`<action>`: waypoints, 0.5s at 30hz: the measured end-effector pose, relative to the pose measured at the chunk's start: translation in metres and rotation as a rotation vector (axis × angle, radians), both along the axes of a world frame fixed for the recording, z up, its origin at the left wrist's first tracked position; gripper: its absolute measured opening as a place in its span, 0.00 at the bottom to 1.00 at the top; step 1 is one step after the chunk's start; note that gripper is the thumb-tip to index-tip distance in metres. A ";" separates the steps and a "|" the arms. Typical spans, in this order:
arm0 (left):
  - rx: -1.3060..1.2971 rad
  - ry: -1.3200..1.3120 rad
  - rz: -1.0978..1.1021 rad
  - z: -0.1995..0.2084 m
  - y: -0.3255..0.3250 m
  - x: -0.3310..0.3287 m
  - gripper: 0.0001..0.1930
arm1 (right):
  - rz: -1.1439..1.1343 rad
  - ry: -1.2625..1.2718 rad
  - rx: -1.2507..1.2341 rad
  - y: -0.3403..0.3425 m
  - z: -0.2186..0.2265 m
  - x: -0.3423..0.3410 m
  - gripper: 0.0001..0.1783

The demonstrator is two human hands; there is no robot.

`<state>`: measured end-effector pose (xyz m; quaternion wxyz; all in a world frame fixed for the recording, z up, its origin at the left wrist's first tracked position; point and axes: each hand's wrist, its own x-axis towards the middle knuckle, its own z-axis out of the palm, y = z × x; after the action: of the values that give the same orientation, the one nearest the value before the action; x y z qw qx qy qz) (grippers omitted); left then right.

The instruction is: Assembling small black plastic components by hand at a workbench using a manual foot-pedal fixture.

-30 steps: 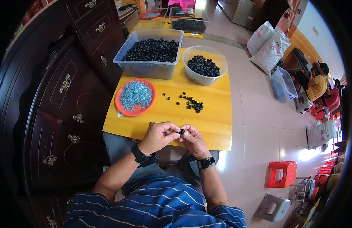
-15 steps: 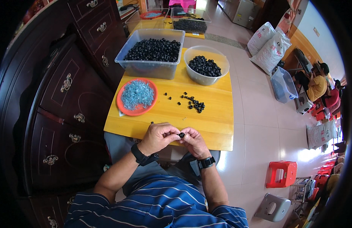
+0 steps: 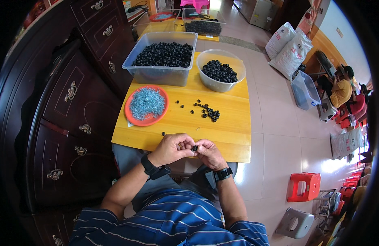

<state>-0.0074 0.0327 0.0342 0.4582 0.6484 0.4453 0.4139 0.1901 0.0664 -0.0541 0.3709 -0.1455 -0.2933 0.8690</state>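
Note:
At the near edge of the yellow table, my left hand (image 3: 172,149) and my right hand (image 3: 210,155) meet fingertip to fingertip. Between them is a small black ring-shaped part (image 3: 194,148), pinched by the fingers of both. Beyond my hands lies a loose group of several like black parts (image 3: 210,112), with a few strays to its left. An orange plate (image 3: 137,121) heaped with pale blue, clear slivers (image 3: 147,103) stands to the left. One more black piece (image 3: 163,133) sits just beside my left hand.
A large clear tub (image 3: 156,76) and a round clear bowl (image 3: 222,86), both holding black parts, stand at the yellow table's (image 3: 234,123) far side. Dark drawers (image 3: 70,94) rise on the left. Right, on the floor, are a red stool (image 3: 305,186), a grey stool (image 3: 296,223) and white sacks (image 3: 294,53); people sit beyond.
The fingers of my left hand have curled more, and the black part has turned and dropped slightly between the fingertips. The view has shifted a little; things on the table stay put.

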 end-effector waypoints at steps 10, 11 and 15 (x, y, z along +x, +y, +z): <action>-0.104 -0.014 -0.155 -0.016 0.007 -0.008 0.17 | 0.079 -0.045 0.092 0.008 0.008 -0.001 0.17; -0.110 -0.018 -0.162 -0.018 0.006 -0.008 0.17 | 0.082 -0.031 0.092 0.008 0.007 0.000 0.17; -0.134 -0.096 -0.167 -0.023 0.004 -0.008 0.15 | 0.092 -0.061 0.066 0.008 0.009 -0.002 0.15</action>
<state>-0.0150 0.0369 0.0116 0.5543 0.6305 0.3940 0.3743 0.1885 0.0742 -0.0455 0.3260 -0.1463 -0.3394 0.8702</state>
